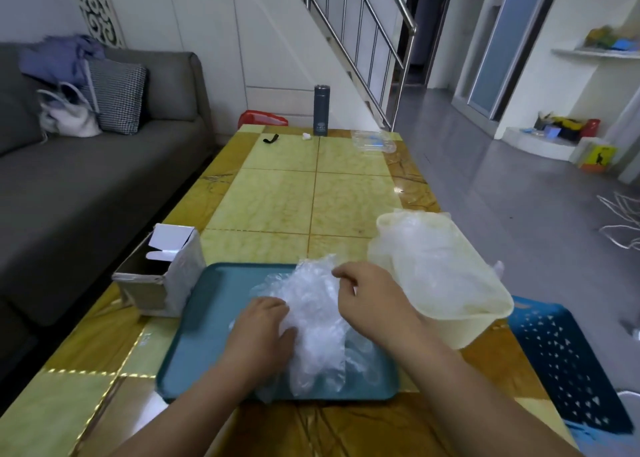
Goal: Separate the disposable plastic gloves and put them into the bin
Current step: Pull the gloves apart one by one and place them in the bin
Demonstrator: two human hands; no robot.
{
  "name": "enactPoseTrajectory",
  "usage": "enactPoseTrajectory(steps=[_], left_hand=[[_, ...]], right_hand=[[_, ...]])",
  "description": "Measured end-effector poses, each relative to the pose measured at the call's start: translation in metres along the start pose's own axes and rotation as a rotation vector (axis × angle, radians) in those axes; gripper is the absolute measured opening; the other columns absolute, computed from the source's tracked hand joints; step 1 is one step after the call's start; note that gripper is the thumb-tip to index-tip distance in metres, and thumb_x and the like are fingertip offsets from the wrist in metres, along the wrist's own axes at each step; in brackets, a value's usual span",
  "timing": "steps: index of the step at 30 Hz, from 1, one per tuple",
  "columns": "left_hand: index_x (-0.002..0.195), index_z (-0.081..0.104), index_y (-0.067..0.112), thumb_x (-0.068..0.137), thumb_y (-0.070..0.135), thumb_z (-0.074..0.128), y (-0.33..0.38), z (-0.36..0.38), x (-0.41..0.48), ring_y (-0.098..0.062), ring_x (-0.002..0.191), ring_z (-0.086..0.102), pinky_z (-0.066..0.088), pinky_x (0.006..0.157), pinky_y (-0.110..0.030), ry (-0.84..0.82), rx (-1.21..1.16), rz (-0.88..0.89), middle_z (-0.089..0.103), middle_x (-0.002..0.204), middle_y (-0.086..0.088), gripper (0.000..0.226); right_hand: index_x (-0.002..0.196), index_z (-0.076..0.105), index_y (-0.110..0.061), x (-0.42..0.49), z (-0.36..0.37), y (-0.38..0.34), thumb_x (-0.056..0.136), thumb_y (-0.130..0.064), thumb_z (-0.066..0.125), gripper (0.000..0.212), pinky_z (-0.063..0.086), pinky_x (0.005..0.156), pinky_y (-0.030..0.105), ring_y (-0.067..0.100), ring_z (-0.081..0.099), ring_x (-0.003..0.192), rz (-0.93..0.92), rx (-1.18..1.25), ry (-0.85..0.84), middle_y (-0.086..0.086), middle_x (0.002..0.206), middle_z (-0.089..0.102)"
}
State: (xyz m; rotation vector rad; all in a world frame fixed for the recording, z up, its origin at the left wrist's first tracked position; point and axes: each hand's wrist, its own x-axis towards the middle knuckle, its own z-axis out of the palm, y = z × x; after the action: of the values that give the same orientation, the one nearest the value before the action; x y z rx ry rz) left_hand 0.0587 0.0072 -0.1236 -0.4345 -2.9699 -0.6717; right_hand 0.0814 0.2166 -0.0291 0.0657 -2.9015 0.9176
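The fingers (pixel 343 277) of the right hand (pixel 372 299) are curled together, pinching the upper edge of the crumpled clear gloves (pixel 311 321). Lower down, the left hand (pixel 263 328) curls its fingers and thumb into the same heap, anchoring it. The heap lies on the teal tray (pixel 194 335). The cream bin (pixel 491 321), with some gloves already in it, stands just right of the tray on the tiled surface (pixel 277 196). To do this well, hold low and firm with the left hand while the right peels a single thin layer up slowly, since the film probably clings, then carry it across to the bin.
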Motion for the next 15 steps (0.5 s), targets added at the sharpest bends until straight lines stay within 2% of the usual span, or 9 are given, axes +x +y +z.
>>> enactPoseTrajectory(steps=[1, 3, 6, 8, 9, 11, 13, 15], left_hand=[[0.11, 0.077, 0.013, 0.088, 0.036, 0.069, 0.002, -0.004, -0.001, -0.026, 0.117, 0.062, 0.049, 0.1, -0.036, 0.071, -0.03, -0.008, 0.071, 0.119, 0.0, 0.033], [0.102, 0.08, 0.017, 0.086, 0.037, 0.069, 0.001, -0.018, 0.0, -0.022, 0.107, 0.065, 0.053, 0.093, -0.035, 0.186, -0.144, -0.021, 0.073, 0.107, 0.005, 0.028], [0.087, 0.079, 0.027, 0.089, 0.032, 0.071, 0.017, -0.038, -0.002, -0.007, 0.092, 0.066, 0.053, 0.08, -0.027, 0.289, -0.399, -0.009, 0.07, 0.091, 0.017, 0.009], [0.083, 0.079, 0.025, 0.089, 0.017, 0.076, 0.032, -0.045, -0.004, -0.01, 0.089, 0.069, 0.053, 0.074, -0.022, 0.28, -0.584, 0.037, 0.072, 0.089, 0.013, 0.01], [0.083, 0.079, 0.023, 0.088, 0.013, 0.076, 0.038, -0.047, -0.006, -0.014, 0.088, 0.07, 0.053, 0.072, -0.021, 0.25, -0.697, 0.065, 0.073, 0.09, 0.009, 0.011], [0.085, 0.08, 0.016, 0.087, 0.014, 0.073, 0.046, -0.049, -0.01, -0.02, 0.086, 0.072, 0.056, 0.073, -0.027, 0.185, -0.861, 0.1, 0.075, 0.091, 0.0, 0.008], [0.085, 0.079, 0.009, 0.09, 0.016, 0.071, 0.048, -0.046, -0.009, -0.024, 0.085, 0.073, 0.058, 0.073, -0.033, 0.1, -0.979, 0.038, 0.076, 0.087, -0.006, 0.012], [0.088, 0.076, 0.012, 0.097, 0.015, 0.067, 0.043, -0.035, -0.003, -0.02, 0.083, 0.074, 0.058, 0.071, -0.032, 0.094, -0.959, -0.113, 0.076, 0.085, -0.002, 0.013]], right_hand=[[0.129, 0.066, -0.03, -0.005, 0.007, 0.007, 0.1, -0.03, 0.047, 0.035, 0.05, 0.104, 0.033, 0.005, 0.058, 0.119, 0.018, 0.076, 0.033, -0.014, 0.129, 0.063], [0.133, 0.063, -0.032, -0.01, 0.022, 0.015, 0.099, -0.046, 0.057, 0.037, 0.052, 0.1, 0.029, 0.0, 0.057, 0.112, 0.064, 0.202, 0.07, -0.018, 0.126, 0.06], [0.137, 0.058, -0.035, -0.008, 0.03, 0.013, 0.073, -0.076, 0.072, 0.078, 0.053, 0.099, 0.029, 0.0, 0.06, 0.113, 0.258, 0.566, -0.078, -0.019, 0.126, 0.062], [0.135, 0.062, -0.03, -0.005, 0.032, 0.011, 0.054, -0.083, 0.08, 0.098, 0.053, 0.104, 0.037, 0.006, 0.062, 0.117, 0.334, 0.788, -0.164, -0.014, 0.126, 0.067], [0.131, 0.065, -0.027, -0.004, 0.032, 0.011, 0.053, -0.078, 0.084, 0.095, 0.052, 0.105, 0.039, 0.01, 0.064, 0.118, 0.348, 0.868, -0.184, -0.01, 0.126, 0.069], [0.117, 0.074, -0.017, -0.004, 0.032, 0.016, 0.066, -0.057, 0.09, 0.067, 0.055, 0.099, 0.041, 0.022, 0.071, 0.109, 0.359, 1.034, -0.208, 0.006, 0.115, 0.075], [0.101, 0.075, -0.005, -0.006, 0.032, 0.02, 0.077, -0.031, 0.086, 0.037, 0.059, 0.084, 0.041, 0.029, 0.073, 0.089, 0.39, 1.184, -0.192, 0.017, 0.095, 0.076], [0.096, 0.074, -0.002, -0.01, 0.03, 0.024, 0.087, -0.018, 0.078, 0.019, 0.058, 0.065, 0.036, 0.027, 0.069, 0.071, 0.433, 1.125, -0.171, 0.019, 0.083, 0.074]])
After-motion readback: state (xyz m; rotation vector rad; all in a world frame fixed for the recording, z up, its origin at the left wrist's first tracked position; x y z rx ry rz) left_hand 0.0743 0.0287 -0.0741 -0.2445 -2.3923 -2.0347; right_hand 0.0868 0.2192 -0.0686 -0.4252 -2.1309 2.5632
